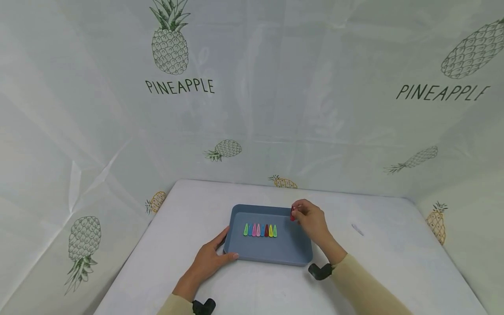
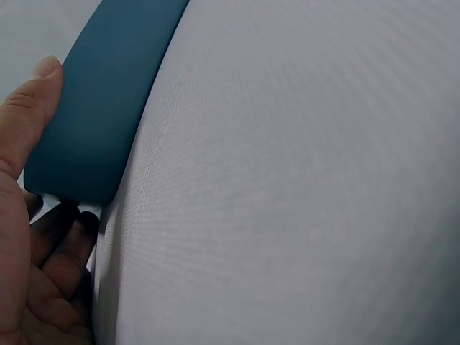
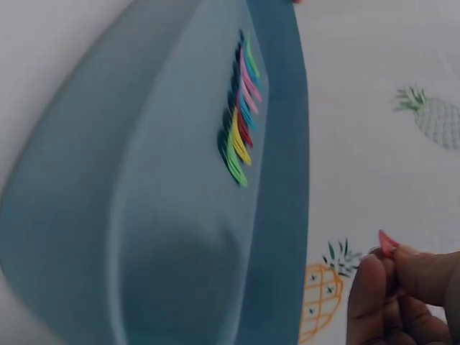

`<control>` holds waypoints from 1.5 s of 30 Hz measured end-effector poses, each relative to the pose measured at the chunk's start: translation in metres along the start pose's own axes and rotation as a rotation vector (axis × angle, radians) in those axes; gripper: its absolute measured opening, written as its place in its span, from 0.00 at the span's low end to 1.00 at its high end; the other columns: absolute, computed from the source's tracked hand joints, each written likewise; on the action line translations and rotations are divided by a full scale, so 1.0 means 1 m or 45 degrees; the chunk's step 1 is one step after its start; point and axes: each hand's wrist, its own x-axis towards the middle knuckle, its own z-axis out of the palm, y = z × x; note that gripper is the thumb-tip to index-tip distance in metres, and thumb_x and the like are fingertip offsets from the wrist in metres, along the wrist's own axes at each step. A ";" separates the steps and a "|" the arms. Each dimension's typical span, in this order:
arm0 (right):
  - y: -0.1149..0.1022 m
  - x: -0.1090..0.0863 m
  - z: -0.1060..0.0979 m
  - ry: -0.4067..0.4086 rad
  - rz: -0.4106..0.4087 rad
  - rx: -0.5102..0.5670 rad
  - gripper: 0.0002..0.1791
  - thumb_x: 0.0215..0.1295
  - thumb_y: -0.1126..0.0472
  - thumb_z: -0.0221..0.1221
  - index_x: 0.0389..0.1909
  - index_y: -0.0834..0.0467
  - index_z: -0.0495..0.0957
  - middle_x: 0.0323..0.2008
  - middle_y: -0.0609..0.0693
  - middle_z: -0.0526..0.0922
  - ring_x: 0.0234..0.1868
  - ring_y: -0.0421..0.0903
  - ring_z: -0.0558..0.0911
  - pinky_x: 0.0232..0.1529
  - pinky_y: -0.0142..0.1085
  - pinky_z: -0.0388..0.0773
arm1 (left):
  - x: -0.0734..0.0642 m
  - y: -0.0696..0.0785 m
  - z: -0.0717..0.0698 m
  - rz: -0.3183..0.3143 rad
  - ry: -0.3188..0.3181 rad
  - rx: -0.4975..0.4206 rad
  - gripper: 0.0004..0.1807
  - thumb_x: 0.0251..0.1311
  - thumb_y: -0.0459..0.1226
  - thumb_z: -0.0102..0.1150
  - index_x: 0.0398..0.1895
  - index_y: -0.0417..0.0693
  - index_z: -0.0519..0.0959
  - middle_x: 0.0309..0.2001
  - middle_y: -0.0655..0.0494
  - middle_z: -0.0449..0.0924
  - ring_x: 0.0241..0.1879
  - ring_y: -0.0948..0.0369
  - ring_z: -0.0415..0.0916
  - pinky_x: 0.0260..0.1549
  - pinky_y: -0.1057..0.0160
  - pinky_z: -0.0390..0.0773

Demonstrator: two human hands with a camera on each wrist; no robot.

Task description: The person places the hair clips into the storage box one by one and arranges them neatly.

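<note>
A blue-grey tray [image 1: 271,251] lies on the white table. On it a row of several colourful snap hair clips [image 1: 260,230] stands side by side: green, blue, pink, red and yellow. At the tray's left end my left hand [image 1: 208,261] grips the near corner, thumb over the rim, the other fingers curled by the outer wall [image 2: 93,136]. Above the far right corner, my right hand [image 1: 313,221] pinches a red hair clip [image 1: 292,214] between thumb and fingertips. In the right wrist view only a small tip of that clip [image 3: 387,243] shows.
A thin purplish strip or mark [image 1: 357,229] is on the white table [image 1: 378,262], right of the tray. Behind the table hangs a pale sheet [image 1: 283,105] printed with pineapples. Each wrist wears a black camera mount [image 1: 320,271].
</note>
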 end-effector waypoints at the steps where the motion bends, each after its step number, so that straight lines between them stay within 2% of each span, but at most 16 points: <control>1: 0.000 0.000 0.003 -0.009 0.013 -0.011 0.08 0.68 0.70 0.67 0.46 0.59 0.84 0.35 0.56 0.89 0.30 0.49 0.86 0.29 0.30 0.83 | 0.000 0.000 0.000 0.001 0.001 0.001 0.54 0.53 0.62 0.77 0.83 0.65 0.64 0.79 0.52 0.67 0.78 0.44 0.64 0.74 0.35 0.66; 11: 0.002 -0.006 0.029 -0.126 0.061 -0.108 0.08 0.68 0.69 0.66 0.46 0.60 0.84 0.27 0.49 0.86 0.21 0.41 0.80 0.24 0.35 0.76 | 0.000 0.000 0.001 -0.009 0.005 0.018 0.54 0.53 0.63 0.76 0.83 0.64 0.64 0.79 0.52 0.66 0.79 0.43 0.63 0.74 0.35 0.66; 19: 0.006 -0.012 0.044 -0.199 0.115 -0.179 0.06 0.68 0.71 0.62 0.42 0.60 0.84 0.27 0.49 0.88 0.22 0.40 0.82 0.24 0.34 0.80 | 0.000 -0.002 0.001 -0.006 0.001 0.018 0.54 0.53 0.64 0.76 0.83 0.66 0.63 0.79 0.52 0.66 0.79 0.43 0.63 0.74 0.35 0.66; 28: 0.015 -0.011 0.054 -0.163 0.084 -0.314 0.05 0.67 0.70 0.64 0.39 0.58 0.84 0.27 0.48 0.87 0.24 0.41 0.77 0.24 0.33 0.71 | 0.000 -0.002 0.002 0.008 0.008 0.028 0.54 0.53 0.63 0.76 0.83 0.64 0.64 0.79 0.52 0.67 0.78 0.44 0.64 0.74 0.35 0.66; 33: 0.018 -0.010 0.058 -0.160 0.049 -0.381 0.03 0.66 0.69 0.66 0.37 0.60 0.83 0.26 0.47 0.84 0.25 0.41 0.77 0.26 0.33 0.72 | 0.000 -0.001 0.001 0.000 -0.004 0.013 0.54 0.54 0.62 0.77 0.83 0.64 0.63 0.79 0.52 0.67 0.78 0.45 0.65 0.74 0.36 0.66; 38: 0.021 -0.010 0.060 -0.173 0.038 -0.377 0.03 0.65 0.68 0.68 0.37 0.62 0.84 0.27 0.47 0.83 0.26 0.41 0.77 0.27 0.34 0.74 | -0.001 0.001 0.000 0.003 -0.010 0.012 0.53 0.55 0.61 0.77 0.83 0.63 0.63 0.78 0.50 0.68 0.78 0.43 0.65 0.74 0.35 0.66; 42: 0.020 -0.011 0.060 -0.184 0.042 -0.377 0.00 0.68 0.68 0.65 0.37 0.61 0.84 0.27 0.47 0.84 0.27 0.40 0.78 0.28 0.35 0.75 | -0.001 0.001 0.000 0.011 -0.007 0.027 0.53 0.55 0.60 0.77 0.83 0.63 0.63 0.78 0.49 0.68 0.78 0.42 0.65 0.73 0.35 0.67; 45: 0.020 -0.011 0.060 -0.190 0.050 -0.380 0.02 0.69 0.68 0.64 0.37 0.61 0.85 0.27 0.46 0.84 0.27 0.40 0.78 0.29 0.34 0.75 | 0.000 0.001 0.000 0.005 -0.002 0.030 0.53 0.54 0.61 0.77 0.83 0.65 0.63 0.78 0.50 0.68 0.78 0.43 0.65 0.73 0.35 0.67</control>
